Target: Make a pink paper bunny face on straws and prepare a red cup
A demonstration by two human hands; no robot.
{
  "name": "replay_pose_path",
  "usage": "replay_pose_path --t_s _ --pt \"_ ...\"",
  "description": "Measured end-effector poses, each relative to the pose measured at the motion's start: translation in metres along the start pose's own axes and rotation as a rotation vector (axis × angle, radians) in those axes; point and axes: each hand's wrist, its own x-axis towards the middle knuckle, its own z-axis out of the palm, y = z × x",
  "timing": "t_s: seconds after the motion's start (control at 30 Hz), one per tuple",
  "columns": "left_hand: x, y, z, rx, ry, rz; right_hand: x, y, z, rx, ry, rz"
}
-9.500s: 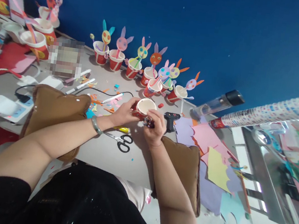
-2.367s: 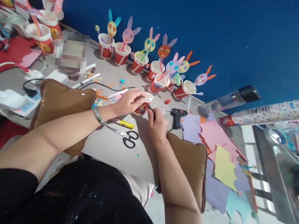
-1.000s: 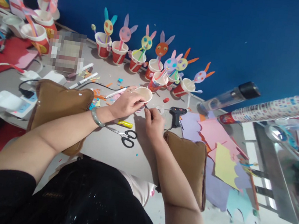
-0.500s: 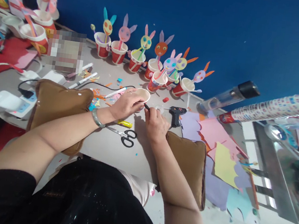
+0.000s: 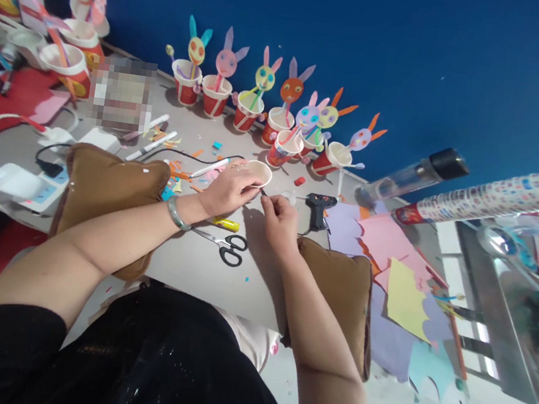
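Observation:
My left hand (image 5: 231,188) is wrapped round a white-rimmed paper cup (image 5: 259,172), its fingers over the side and hiding most of it. In my right hand (image 5: 279,222), pinched between thumb and fingers, is a thin dark pen-like tool (image 5: 264,193). Its tip points at the cup's near side, and I cannot tell whether it touches. Just below the left hand lie a yellow tube-shaped thing (image 5: 226,224) and black-handled scissors (image 5: 231,250). A black glue gun (image 5: 319,210) rests to the right of my right hand, near a small red cap (image 5: 299,181).
Red cups with paper rabbits (image 5: 247,118) line the blue wall. Brown cushions (image 5: 111,186) lie under and beside both forearms. White pens (image 5: 157,146) and paper scraps are at left. Cut coloured paper (image 5: 405,291), a clear tube (image 5: 403,180) and a long cup stack (image 5: 501,194) are at right.
My right hand has drawn back slightly from the cup, and its fingers have shifted on the dark tool. My left hand keeps its hold on the cup.

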Motion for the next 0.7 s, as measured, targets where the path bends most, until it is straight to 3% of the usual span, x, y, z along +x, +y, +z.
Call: replay_pose_path --t_s 0.13,0.2,0.27,0.4,0.57,0.7 --pt "-0.001 0.000 -0.002 -0.035 -0.006 0.022 -0.004 0.001 -0.002 -0.603 0.115 -0.200" --pt "-0.001 0.000 -0.002 -0.051 -0.012 0.020 -0.005 0.000 -0.003 -0.747 0.108 -0.247" --pt "-0.002 0.001 -0.002 -0.051 -0.017 0.007 -0.005 -0.001 -0.003 -0.741 0.103 -0.255" --pt "-0.002 0.001 0.001 -0.040 -0.003 0.002 -0.002 -0.002 -0.004 -0.346 0.067 -0.137" --pt "-0.002 0.001 0.003 -0.007 0.020 -0.014 0.004 -0.004 -0.004 0.244 -0.095 0.143" --pt "-0.001 0.002 0.002 0.001 -0.007 -0.029 0.006 -0.002 -0.001 0.458 -0.157 0.309"
